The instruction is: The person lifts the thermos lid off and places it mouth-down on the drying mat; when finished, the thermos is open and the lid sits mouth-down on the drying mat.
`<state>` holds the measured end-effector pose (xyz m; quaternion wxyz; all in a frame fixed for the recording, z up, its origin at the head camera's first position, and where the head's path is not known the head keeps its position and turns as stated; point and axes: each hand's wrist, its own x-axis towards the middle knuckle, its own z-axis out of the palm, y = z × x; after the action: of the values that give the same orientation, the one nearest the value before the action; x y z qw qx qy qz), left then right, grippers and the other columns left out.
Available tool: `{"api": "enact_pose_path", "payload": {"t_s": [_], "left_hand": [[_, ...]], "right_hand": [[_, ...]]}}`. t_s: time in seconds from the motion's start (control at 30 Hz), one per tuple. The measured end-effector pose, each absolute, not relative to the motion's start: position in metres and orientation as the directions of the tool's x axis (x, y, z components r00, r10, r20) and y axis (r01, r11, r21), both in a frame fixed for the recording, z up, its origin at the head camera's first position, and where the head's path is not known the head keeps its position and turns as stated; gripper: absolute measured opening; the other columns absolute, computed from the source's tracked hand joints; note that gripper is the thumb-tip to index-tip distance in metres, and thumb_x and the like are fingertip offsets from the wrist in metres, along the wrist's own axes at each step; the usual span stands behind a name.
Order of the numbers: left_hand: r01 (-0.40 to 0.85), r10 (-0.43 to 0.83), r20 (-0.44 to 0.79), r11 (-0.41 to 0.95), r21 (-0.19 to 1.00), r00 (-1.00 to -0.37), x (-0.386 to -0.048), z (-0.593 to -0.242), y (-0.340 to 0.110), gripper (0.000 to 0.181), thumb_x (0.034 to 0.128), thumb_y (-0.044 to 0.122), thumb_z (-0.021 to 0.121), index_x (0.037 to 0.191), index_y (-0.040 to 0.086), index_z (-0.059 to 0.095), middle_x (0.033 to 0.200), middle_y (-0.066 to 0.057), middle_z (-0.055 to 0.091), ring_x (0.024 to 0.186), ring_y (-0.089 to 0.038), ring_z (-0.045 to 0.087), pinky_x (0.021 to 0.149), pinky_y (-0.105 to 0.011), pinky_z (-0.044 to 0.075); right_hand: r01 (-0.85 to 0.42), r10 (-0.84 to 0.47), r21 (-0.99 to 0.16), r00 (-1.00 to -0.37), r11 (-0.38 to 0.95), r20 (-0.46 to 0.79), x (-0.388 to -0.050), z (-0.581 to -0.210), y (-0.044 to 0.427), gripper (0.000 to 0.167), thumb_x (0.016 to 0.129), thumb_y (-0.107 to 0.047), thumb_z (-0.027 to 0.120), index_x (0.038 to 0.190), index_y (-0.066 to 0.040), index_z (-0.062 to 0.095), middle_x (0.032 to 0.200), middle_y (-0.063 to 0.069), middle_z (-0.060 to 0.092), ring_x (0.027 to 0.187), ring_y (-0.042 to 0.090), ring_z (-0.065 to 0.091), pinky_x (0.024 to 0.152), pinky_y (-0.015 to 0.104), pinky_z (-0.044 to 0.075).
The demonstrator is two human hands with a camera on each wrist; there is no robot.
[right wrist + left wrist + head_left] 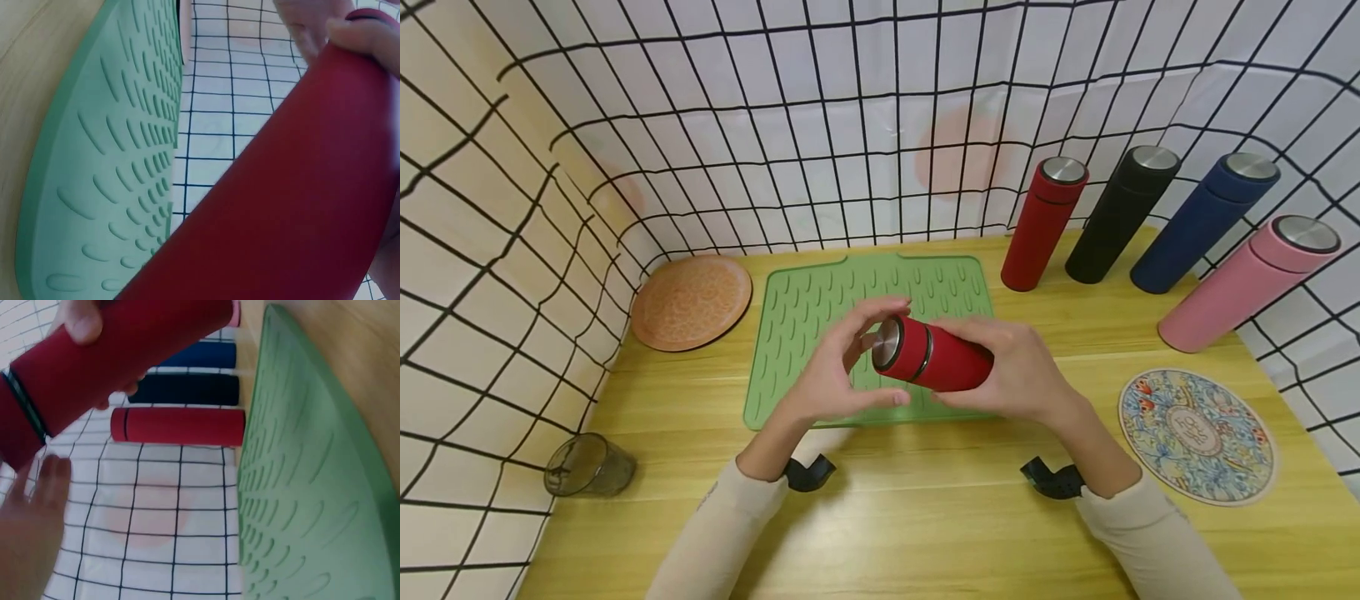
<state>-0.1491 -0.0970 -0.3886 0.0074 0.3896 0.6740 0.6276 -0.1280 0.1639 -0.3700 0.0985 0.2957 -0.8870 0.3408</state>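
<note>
A tilted red bottle (943, 360) is gripped by the right hand (1018, 367), seemingly for steadiness, its cap (910, 348) between spread fingers of the left hand (838, 367).

At the middle of the frame, the central bottle (958, 358) is deep red, with a dark glossy ring (926, 357) and silver end (887, 342). The mat (805, 287) is plain green, patterned with dashes. At upper right, silver-topped bottles run red (1041, 229), black (1115, 221), navy (1198, 223) and pink (1236, 290). At lower right, a disc (1197, 437) mixes blue, cream and red florals; at left, another disc (692, 302) is orange-brown with paler mottling. Yellow grain marks the table (895, 517). Sleeves (718, 537) are cream, wrist straps (808, 475) black, the lower-left glass (593, 465) smoky grey. A black grid (897, 97) crosses the whitish backdrop (838, 75).
</note>
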Motion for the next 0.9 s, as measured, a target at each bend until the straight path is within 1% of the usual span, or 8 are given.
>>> {"api": "enact_pose_path", "payload": {"t_s": [0.07,0.13,0.23,0.37,0.47,0.6,0.7,0.9], "left_hand": [[0.55,0.599,0.522,-0.158,0.82,-0.608,-0.15,-0.387,-0.1,0.084,0.0777,0.004,0.087,0.151,0.006,0.046,0.157,-0.013,0.044,0.142,-0.033,0.044,0.109,-0.044,0.052],[0.56,0.637,0.541,-0.2,0.804,-0.549,-0.151,-0.386,-0.102,0.08,0.0781,-0.006,0.079,0.15,0.002,0.045,0.158,-0.017,0.042,0.142,-0.035,0.044,0.107,-0.044,0.053],[0.543,0.657,0.543,-0.234,0.806,-0.522,-0.152,-0.384,-0.104,0.075,0.0797,-0.01,0.072,0.149,-0.001,0.046,0.155,-0.019,0.045,0.138,-0.035,0.046,0.105,-0.044,0.054],[0.534,0.627,0.546,-0.234,0.813,-0.556,-0.153,-0.385,-0.105,0.07,0.0785,-0.01,0.072,0.145,-0.005,0.051,0.147,-0.021,0.053,0.131,-0.032,0.052,0.101,-0.044,0.056],[0.53,0.576,0.547,-0.218,0.819,-0.608,-0.153,-0.386,-0.103,0.068,0.0773,-0.008,0.074,0.142,-0.006,0.053,0.142,-0.02,0.058,0.127,-0.029,0.056,0.099,-0.044,0.058],[0.52,0.491,0.545,-0.201,0.83,-0.679,-0.153,-0.387,-0.101,0.067,0.0784,-0.001,0.075,0.142,-0.006,0.055,0.139,-0.009,0.062,0.124,-0.027,0.058,0.096,-0.041,0.059],[0.52,0.438,0.549,-0.196,0.831,-0.712,-0.153,-0.387,-0.102,0.067,0.0804,0.006,0.078,0.142,-0.007,0.054,0.138,-0.004,0.062,0.122,-0.026,0.058,0.094,-0.038,0.06],[0.533,0.379,0.555,-0.172,0.828,-0.74,-0.155,-0.384,-0.109,0.072,0.0841,0.021,0.082,0.143,-0.009,0.053,0.139,-0.017,0.061,0.126,-0.026,0.058,0.095,-0.034,0.059]], "right_hand": [[-0.594,-0.482,-0.575,-0.801,0.563,0.355,-0.129,-0.37,0.166,0.071,0.069,-0.037,0.095,0.133,-0.023,0.069,0.118,-0.004,0.075,0.101,0.016,0.068,0.075,0.032,0.062],[-0.593,-0.501,-0.596,-0.796,0.541,0.338,-0.129,-0.369,0.167,0.071,0.069,-0.036,0.096,0.133,-0.022,0.069,0.118,-0.006,0.075,0.1,0.014,0.068,0.075,0.031,0.062],[-0.588,-0.52,-0.615,-0.794,0.525,0.315,-0.129,-0.368,0.167,0.071,0.069,-0.035,0.096,0.133,-0.022,0.069,0.118,-0.007,0.074,0.1,0.013,0.067,0.075,0.03,0.062],[-0.572,-0.521,-0.636,-0.801,0.518,0.296,-0.129,-0.368,0.166,0.071,0.069,-0.034,0.095,0.134,-0.023,0.068,0.118,-0.007,0.074,0.101,0.013,0.067,0.076,0.03,0.062],[-0.559,-0.501,-0.639,-0.813,0.528,0.296,-0.128,-0.369,0.166,0.071,0.07,-0.034,0.095,0.135,-0.023,0.068,0.118,-0.007,0.074,0.101,0.014,0.067,0.076,0.031,0.062],[-0.527,-0.461,-0.637,-0.839,0.562,0.289,-0.128,-0.37,0.167,0.073,0.07,-0.035,0.095,0.136,-0.023,0.067,0.119,-0.004,0.073,0.103,0.017,0.067,0.076,0.033,0.062],[-0.504,-0.438,-0.65,-0.855,0.569,0.278,-0.129,-0.37,0.168,0.074,0.07,-0.033,0.095,0.137,-0.021,0.067,0.121,-0.001,0.073,0.106,0.02,0.066,0.077,0.035,0.063],[-0.483,-0.417,-0.688,-0.865,0.541,0.279,-0.133,-0.372,0.172,0.076,0.071,-0.03,0.095,0.139,-0.019,0.064,0.124,0.002,0.072,0.109,0.023,0.066,0.079,0.039,0.064]]}}
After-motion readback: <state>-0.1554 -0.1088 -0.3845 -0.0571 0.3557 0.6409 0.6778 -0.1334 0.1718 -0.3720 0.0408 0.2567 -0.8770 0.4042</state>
